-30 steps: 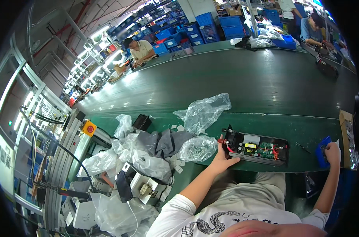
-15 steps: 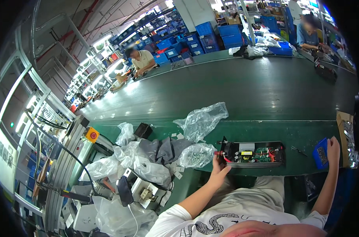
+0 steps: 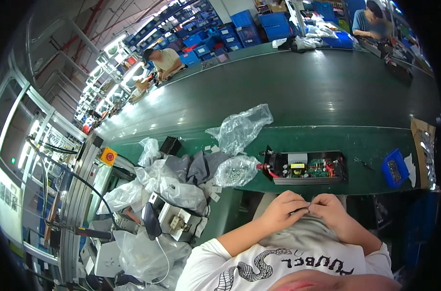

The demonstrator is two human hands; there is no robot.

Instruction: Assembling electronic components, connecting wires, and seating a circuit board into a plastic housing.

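Observation:
My left hand [image 3: 283, 211] and my right hand [image 3: 329, 210] meet in front of my body, just off the table's near edge. Both are closed, fingertips pinched together around something small and dark that I cannot make out. Beyond them lies an open black metal housing [image 3: 305, 181] with a green circuit board [image 3: 319, 169], a yellow transformer [image 3: 297, 166] and red wires inside. A red part sticks out at its left end. To the right a small blue bin [image 3: 394, 168] holds many small metal pieces.
Left of the housing sits a clear bag of small parts [image 3: 237, 171], beside grey cloth [image 3: 201, 167] and crumpled plastic bags [image 3: 174, 194]. A dark slim tool [image 3: 363, 164] lies right of the housing. A cardboard box [image 3: 423, 153] stands far right. Behind runs a wide conveyor [image 3: 298, 92]; two people work across it.
My left hand has let go of the housing's left end, and my right hand has left the blue bin. Both have come together before my body. A white scrap now shows beside the bin.

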